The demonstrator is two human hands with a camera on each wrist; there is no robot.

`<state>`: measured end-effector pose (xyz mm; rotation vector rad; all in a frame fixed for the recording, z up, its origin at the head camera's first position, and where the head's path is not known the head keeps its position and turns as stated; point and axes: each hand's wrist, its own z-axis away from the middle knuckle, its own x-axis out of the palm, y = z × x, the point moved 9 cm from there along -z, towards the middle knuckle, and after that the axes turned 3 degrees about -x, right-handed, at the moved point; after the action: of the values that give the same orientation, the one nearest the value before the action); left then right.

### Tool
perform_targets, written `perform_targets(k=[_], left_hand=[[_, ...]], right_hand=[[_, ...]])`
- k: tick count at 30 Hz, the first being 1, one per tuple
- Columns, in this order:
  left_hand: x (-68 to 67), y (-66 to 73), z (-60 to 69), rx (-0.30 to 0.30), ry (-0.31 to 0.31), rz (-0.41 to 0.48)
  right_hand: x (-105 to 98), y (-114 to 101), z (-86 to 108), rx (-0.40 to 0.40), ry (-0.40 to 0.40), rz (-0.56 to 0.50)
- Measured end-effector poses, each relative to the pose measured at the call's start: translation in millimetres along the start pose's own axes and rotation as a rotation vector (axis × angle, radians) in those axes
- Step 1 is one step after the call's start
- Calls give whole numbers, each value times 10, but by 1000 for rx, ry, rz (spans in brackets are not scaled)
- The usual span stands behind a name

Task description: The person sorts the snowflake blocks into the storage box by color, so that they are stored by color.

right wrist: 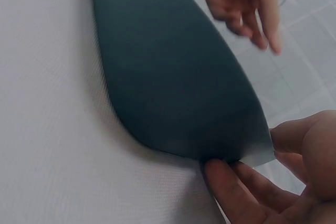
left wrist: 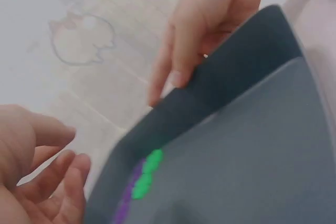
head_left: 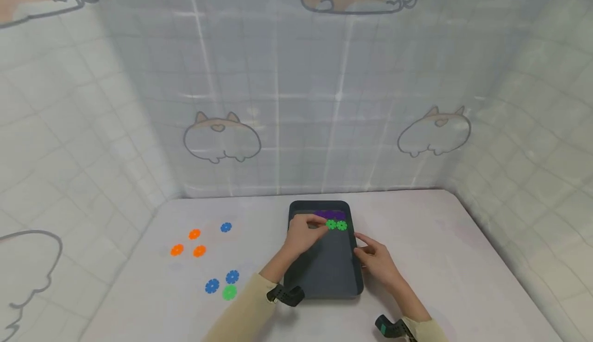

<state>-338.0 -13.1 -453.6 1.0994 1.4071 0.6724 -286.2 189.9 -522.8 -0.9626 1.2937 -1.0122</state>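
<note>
A dark grey tray (head_left: 324,275) lies on the table. Along its far end runs a row of purple notched discs (head_left: 331,215), with two green notched discs (head_left: 336,225) beside it. My left hand (head_left: 303,236) is over the tray, its fingertips next to the green discs. In the left wrist view, that left hand (left wrist: 37,169) has bent fingers apart from the thumb, and nothing shows between them. On the tray's right side, my right hand (head_left: 377,264) holds the rim. The right wrist view shows the right hand's fingers (right wrist: 231,187) at the tray wall (right wrist: 168,66).
Left of the tray, three orange discs (head_left: 199,251) and one blue disc (head_left: 226,227) lie loose on the white table (head_left: 153,301). Nearer are two blue discs (head_left: 212,286) and a green disc (head_left: 229,292). A patterned curtain (head_left: 296,151) stands behind the table.
</note>
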Motion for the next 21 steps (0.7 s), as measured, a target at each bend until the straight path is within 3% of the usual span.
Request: perform_targets(k=[2, 5, 8, 13, 21], left_hand=[[-76, 64, 92, 38, -24, -34], [-231, 122, 242, 50, -53, -70], [-426, 73, 375, 20, -54, -93], [-795, -121, 545, -34, -6, -109], [-1417, -438, 766, -127, 80, -205]], right_hand=[[-1, 12, 9, 4, -2, -4], [7, 17, 11, -2, -7, -7], [10, 24, 22, -4, -5, 6], [7, 48, 49, 16, 6, 22], [0, 22, 22, 14, 11, 15]])
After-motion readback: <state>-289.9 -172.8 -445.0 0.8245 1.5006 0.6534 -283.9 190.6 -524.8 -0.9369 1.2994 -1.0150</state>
